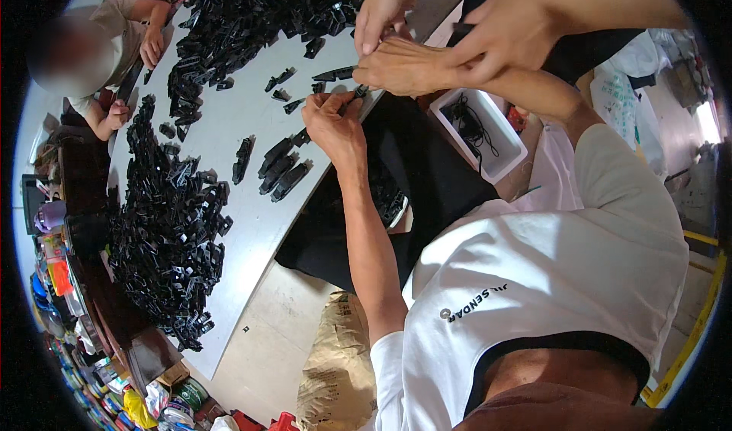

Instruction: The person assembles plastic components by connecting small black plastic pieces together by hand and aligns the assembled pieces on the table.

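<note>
My left hand (335, 122) is closed at the table's edge, its fingertips pinching a small black plastic part (359, 92). Just beyond it, my right hand (404, 67) has its fingers curled together, and what they hold is hidden. A longer black plastic part (333, 74) lies by the right fingertips. Several finished-looking black pieces (278, 168) rest side by side to the left of my left hand, with a few smaller black bits (280, 80) farther off. Another person's hands (511, 33) reach in just above my right hand and forearm.
Big heaps of black plastic parts (168, 233) cover much of the white table (236, 278). Across it sits a co-worker (107, 65). A white bin (509, 160) with a black cable stands right of my lap. A brown paper sack (335, 362) stands on the floor.
</note>
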Action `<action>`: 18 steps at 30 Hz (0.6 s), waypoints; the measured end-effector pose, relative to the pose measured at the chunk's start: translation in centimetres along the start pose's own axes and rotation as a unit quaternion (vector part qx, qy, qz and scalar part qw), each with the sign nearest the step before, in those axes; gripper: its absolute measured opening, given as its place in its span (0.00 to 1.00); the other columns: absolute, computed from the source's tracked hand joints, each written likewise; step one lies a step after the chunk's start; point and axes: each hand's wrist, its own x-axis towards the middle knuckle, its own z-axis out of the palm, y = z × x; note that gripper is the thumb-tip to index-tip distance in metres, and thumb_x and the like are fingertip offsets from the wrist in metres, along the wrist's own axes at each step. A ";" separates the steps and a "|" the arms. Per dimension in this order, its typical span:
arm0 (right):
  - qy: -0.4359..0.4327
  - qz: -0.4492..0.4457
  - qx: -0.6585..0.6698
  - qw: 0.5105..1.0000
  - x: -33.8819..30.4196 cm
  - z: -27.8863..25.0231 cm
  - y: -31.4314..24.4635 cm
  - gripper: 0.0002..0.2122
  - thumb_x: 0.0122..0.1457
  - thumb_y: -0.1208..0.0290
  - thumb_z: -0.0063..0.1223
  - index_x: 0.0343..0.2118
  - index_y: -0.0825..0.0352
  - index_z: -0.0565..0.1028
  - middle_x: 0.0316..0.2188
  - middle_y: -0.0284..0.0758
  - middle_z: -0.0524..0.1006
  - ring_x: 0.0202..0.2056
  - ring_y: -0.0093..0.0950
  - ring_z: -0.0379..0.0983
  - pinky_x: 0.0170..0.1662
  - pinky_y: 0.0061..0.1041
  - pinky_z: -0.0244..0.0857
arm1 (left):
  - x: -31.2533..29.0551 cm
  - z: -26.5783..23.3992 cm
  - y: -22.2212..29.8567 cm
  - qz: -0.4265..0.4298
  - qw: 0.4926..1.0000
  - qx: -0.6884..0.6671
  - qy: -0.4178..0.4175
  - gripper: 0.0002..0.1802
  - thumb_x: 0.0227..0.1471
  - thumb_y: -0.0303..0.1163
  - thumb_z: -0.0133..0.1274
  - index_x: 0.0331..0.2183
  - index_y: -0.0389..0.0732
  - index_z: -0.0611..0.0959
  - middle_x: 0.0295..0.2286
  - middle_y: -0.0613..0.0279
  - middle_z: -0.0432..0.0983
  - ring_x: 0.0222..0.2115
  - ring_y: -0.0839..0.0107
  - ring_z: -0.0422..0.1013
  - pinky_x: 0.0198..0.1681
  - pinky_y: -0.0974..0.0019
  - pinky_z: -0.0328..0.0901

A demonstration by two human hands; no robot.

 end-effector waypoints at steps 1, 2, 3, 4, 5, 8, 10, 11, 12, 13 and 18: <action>0.008 -0.003 0.014 1.000 0.2 0.2 -0.1 0.06 0.51 0.75 0.49 0.30 0.71 0.70 0.26 0.43 0.73 0.29 0.41 0.73 0.31 0.35 0.64 | -0.1 -0.1 -0.2 0.001 1.000 0.001 0.005 0.12 0.30 0.21 0.62 0.26 0.37 0.85 0.29 0.56 0.70 0.34 0.59 0.66 0.39 0.60 0.63; 0.016 -0.005 0.027 0.999 -0.3 0.5 -0.4 0.06 0.51 0.74 0.49 0.30 0.71 0.70 0.26 0.43 0.73 0.29 0.41 0.73 0.31 0.35 0.64 | -0.2 -0.3 -0.3 -0.002 1.000 0.001 0.008 0.12 0.30 0.21 0.62 0.26 0.37 0.85 0.29 0.56 0.70 0.34 0.59 0.66 0.39 0.60 0.63; 0.025 -0.007 0.040 0.999 -1.0 0.6 -0.9 0.06 0.51 0.74 0.49 0.31 0.71 0.70 0.26 0.43 0.73 0.29 0.41 0.73 0.31 0.35 0.64 | -0.2 -0.6 -0.2 0.001 1.000 0.004 0.010 0.12 0.30 0.21 0.62 0.26 0.37 0.84 0.28 0.56 0.70 0.34 0.58 0.66 0.39 0.60 0.63; 0.042 0.024 0.035 0.998 7.5 -3.3 4.8 0.07 0.51 0.74 0.49 0.31 0.70 0.70 0.26 0.44 0.73 0.29 0.41 0.73 0.31 0.35 0.64 | 0.7 0.4 2.2 0.031 0.999 -0.015 0.000 0.12 0.31 0.21 0.61 0.26 0.37 0.84 0.28 0.56 0.70 0.34 0.58 0.66 0.39 0.60 0.63; 0.045 0.011 0.056 0.997 7.5 -1.7 4.3 0.07 0.51 0.73 0.49 0.31 0.70 0.70 0.26 0.44 0.73 0.29 0.41 0.73 0.31 0.35 0.64 | 0.3 0.0 1.0 0.018 1.000 -0.007 0.005 0.12 0.31 0.21 0.61 0.26 0.37 0.84 0.28 0.56 0.70 0.34 0.58 0.66 0.39 0.60 0.63; 0.075 0.004 0.096 0.993 4.2 -0.4 1.8 0.08 0.51 0.73 0.50 0.32 0.70 0.70 0.26 0.44 0.73 0.29 0.41 0.72 0.32 0.34 0.63 | -0.3 -0.7 0.5 0.056 0.998 -0.029 0.017 0.12 0.33 0.20 0.61 0.28 0.36 0.83 0.27 0.57 0.71 0.32 0.62 0.67 0.36 0.65 0.64; 0.103 0.004 0.117 0.988 2.4 -0.7 1.9 0.08 0.51 0.72 0.50 0.33 0.70 0.71 0.26 0.44 0.73 0.29 0.40 0.72 0.32 0.34 0.63 | -0.4 -1.2 0.7 0.004 0.978 -0.210 -0.013 0.09 0.39 0.19 0.60 0.29 0.36 0.83 0.26 0.64 0.75 0.29 0.73 0.69 0.35 0.68 0.64; 0.117 0.005 0.127 0.985 4.1 -1.4 2.4 0.09 0.51 0.72 0.51 0.33 0.70 0.71 0.26 0.44 0.74 0.29 0.40 0.72 0.32 0.34 0.63 | -0.5 -1.0 0.1 0.014 0.964 -0.266 -0.023 0.06 0.44 0.21 0.59 0.30 0.35 0.82 0.28 0.64 0.77 0.28 0.78 0.69 0.34 0.72 0.64; 0.130 0.003 0.138 0.982 2.9 -1.3 2.9 0.09 0.50 0.71 0.51 0.33 0.69 0.71 0.26 0.44 0.74 0.29 0.40 0.72 0.32 0.34 0.63 | -0.5 -1.1 0.2 0.018 0.964 -0.264 -0.022 0.06 0.44 0.21 0.59 0.30 0.35 0.82 0.28 0.64 0.77 0.28 0.78 0.69 0.34 0.72 0.64; 0.143 0.002 0.149 0.978 1.7 -1.2 2.9 0.09 0.50 0.71 0.51 0.33 0.69 0.71 0.26 0.45 0.74 0.29 0.40 0.72 0.32 0.34 0.63 | -0.7 -1.1 0.5 -0.001 0.937 -0.348 -0.026 0.06 0.45 0.22 0.59 0.30 0.35 0.82 0.28 0.63 0.77 0.29 0.78 0.70 0.34 0.73 0.64; 0.201 0.001 0.206 0.958 -3.3 -0.7 2.8 0.11 0.50 0.70 0.52 0.35 0.69 0.71 0.26 0.45 0.74 0.29 0.40 0.72 0.32 0.33 0.62 | -0.8 -1.2 1.3 -0.038 0.864 -0.501 -0.035 0.08 0.45 0.25 0.60 0.31 0.34 0.80 0.27 0.61 0.78 0.28 0.75 0.72 0.34 0.73 0.66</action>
